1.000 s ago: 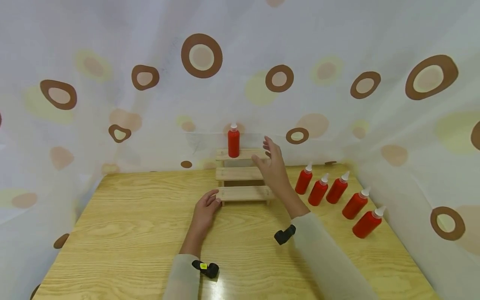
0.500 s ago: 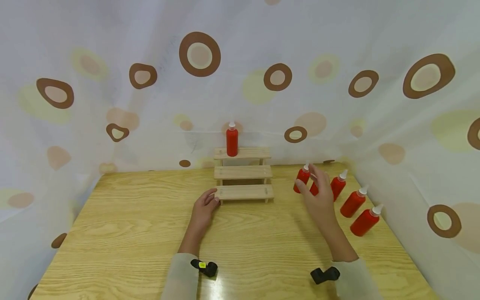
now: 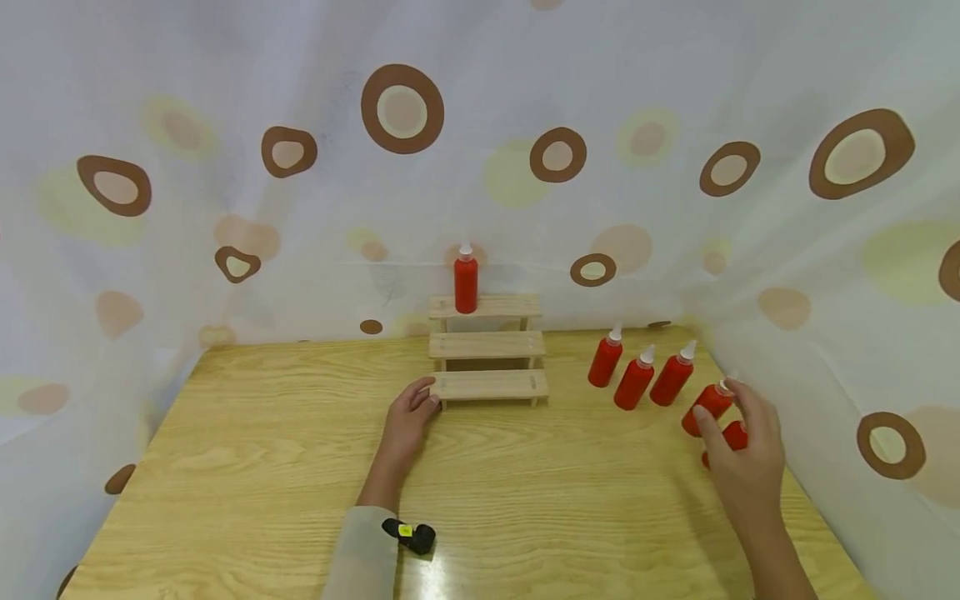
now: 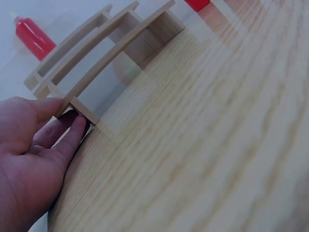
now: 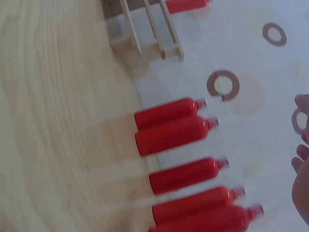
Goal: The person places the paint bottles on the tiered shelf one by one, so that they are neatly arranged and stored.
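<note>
My left hand (image 3: 408,421) grips the left front corner of a stepped wooden shelf (image 3: 491,385). In the left wrist view, its fingertips (image 4: 77,126) are at the end of the lowest board and its leg. On the top board stands a red squeeze bottle (image 3: 466,285) with a white nozzle cap. My right hand (image 3: 750,450) is over the right side of the table, thumb and fingers apart, holding nothing. It overlaps a red squeeze bottle (image 3: 705,408) and partly hides the nearest squeeze bottle (image 3: 735,435). In the right wrist view the hand shows at the right edge.
Three more red squeeze bottles (image 3: 633,379) stand upright to the right of the shelf on the wood-grain table (image 3: 285,467). A white patterned sheet (image 3: 322,200) rises behind the table and along its sides.
My right hand has moved from beside the shelf, past the farther bottles, to the nearer ones at the right. My left hand stays at the shelf corner.
</note>
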### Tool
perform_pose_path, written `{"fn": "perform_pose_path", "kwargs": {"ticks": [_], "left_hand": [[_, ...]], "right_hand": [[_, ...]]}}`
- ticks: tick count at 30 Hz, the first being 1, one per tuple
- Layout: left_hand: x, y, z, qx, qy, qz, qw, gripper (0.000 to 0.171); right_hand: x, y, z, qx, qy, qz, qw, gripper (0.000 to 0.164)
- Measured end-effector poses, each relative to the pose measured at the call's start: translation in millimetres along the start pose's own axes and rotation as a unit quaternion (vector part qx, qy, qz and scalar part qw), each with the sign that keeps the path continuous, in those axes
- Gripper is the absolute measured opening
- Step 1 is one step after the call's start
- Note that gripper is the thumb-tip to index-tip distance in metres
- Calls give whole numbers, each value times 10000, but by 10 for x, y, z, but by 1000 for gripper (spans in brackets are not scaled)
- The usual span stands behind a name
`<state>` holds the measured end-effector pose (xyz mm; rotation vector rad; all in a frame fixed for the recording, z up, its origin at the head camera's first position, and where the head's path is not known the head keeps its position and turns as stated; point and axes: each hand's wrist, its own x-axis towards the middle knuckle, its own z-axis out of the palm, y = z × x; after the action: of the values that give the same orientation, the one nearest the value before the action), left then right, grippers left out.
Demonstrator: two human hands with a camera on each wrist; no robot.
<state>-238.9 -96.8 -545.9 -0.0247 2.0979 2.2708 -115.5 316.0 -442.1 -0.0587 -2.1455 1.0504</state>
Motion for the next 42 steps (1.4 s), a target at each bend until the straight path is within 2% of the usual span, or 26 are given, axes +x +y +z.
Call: {"fn": "perform_pose_path", "kwargs": {"ticks": [2,4,9,14,18,21,30,34,37,42], "left_hand": [[4,0,4,21,2,7,10000,41],[8,-1,7,80,1,18,10000,40],[19,-16,1,46,-47,-34,10000,41],[12,-21,-16,85,-48,-92,9999,41],[-16,2,-24,80,-82,-70,9999,41],[-35,10,-25,62,-125,-55,9999,41],[-18,-20,-25,100,-40,-94,9999,40],[-17,-30,-28,-18,-12,-121,9999,40],[-17,-24,-24,-122,-54,-64,9999,41],[-33,-9,-20,-185,-115,-51,9998,42]], "right_hand": [[-27,82,-97,-98,282,-71,9995,57],[-51,163,-182,-210,534,30,9984,56],[-96,326,-300,-315,805,852,9926,55],[-145,474,-301,-142,572,1752,9828,60],[-167,587,-266,75,304,2571,9659,64],[-184,642,-237,210,274,2933,9554,63],[-262,747,-142,534,277,3078,9495,58],[-264,751,-104,766,457,2836,9548,57],[-260,763,-90,689,457,2653,9606,59],[-232,787,-68,478,360,2692,9612,60]]}}
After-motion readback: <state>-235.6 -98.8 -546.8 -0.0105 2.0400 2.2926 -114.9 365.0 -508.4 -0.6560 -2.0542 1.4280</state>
